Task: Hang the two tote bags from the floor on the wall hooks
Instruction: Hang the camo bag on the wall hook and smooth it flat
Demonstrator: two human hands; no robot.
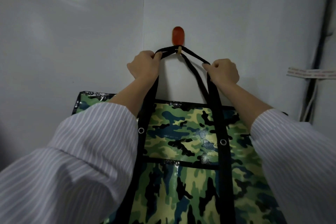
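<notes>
A green camouflage tote bag (183,143) with black trim hangs flat against the white wall. Its black straps (192,56) run up and loop over the peg of an orange wall hook (177,38). My left hand (143,65) is closed around the straps just left of the hook. My right hand (224,72) grips the straps to the right of the hook. Both striped sleeves cover the bag's upper corners. A second bag is not in view.
A vertical seam (144,23) runs down the white wall panel left of the hook. At the right edge, cables (312,96) run down the corner, with a strip of printed tape (311,73) across them.
</notes>
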